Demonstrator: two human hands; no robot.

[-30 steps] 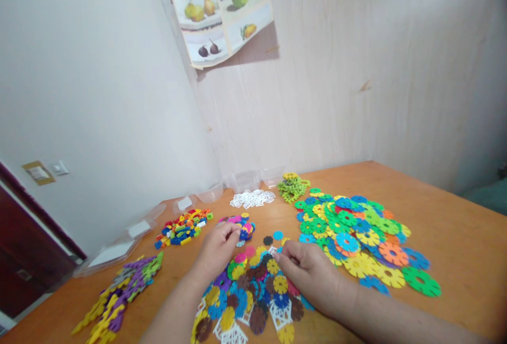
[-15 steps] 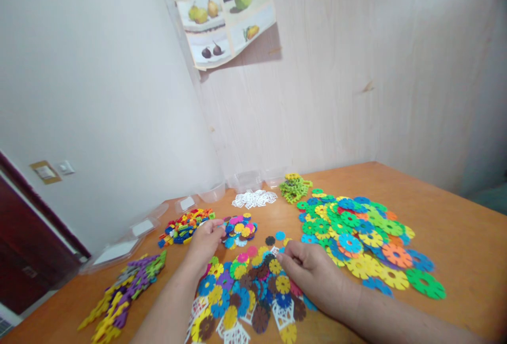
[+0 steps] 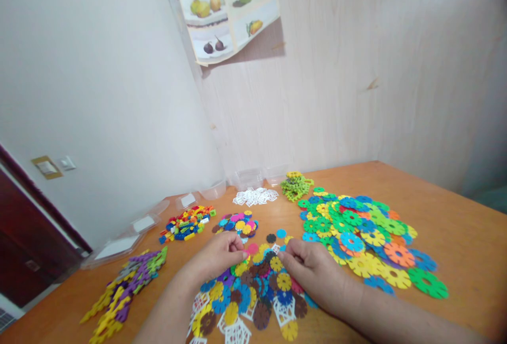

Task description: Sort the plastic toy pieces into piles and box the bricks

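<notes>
A mixed pile of small plastic discs in yellow, blue, brown and purple lies before me, with white lattice pieces among them. Over the pile's far left edge is my left hand, fingers curled and thumb close to the fingertips. Whatever they may hold is hidden. My right hand rests at the pile's right side, its thumb and forefinger pinched together. A small white piece shows right at those fingertips, but I cannot tell whether it is gripped. Just beyond my left hand is a smaller heap of small discs.
Large notched discs spread out on the right. Farther back are white pieces and green linking pieces. On the left lie colourful small blocks and purple-yellow pieces. Clear containers line the wall.
My left hand has drawn back from the small disc heap, coming right and nearer over the mixed pile. My right hand has hardly moved. The view has shifted slightly.
</notes>
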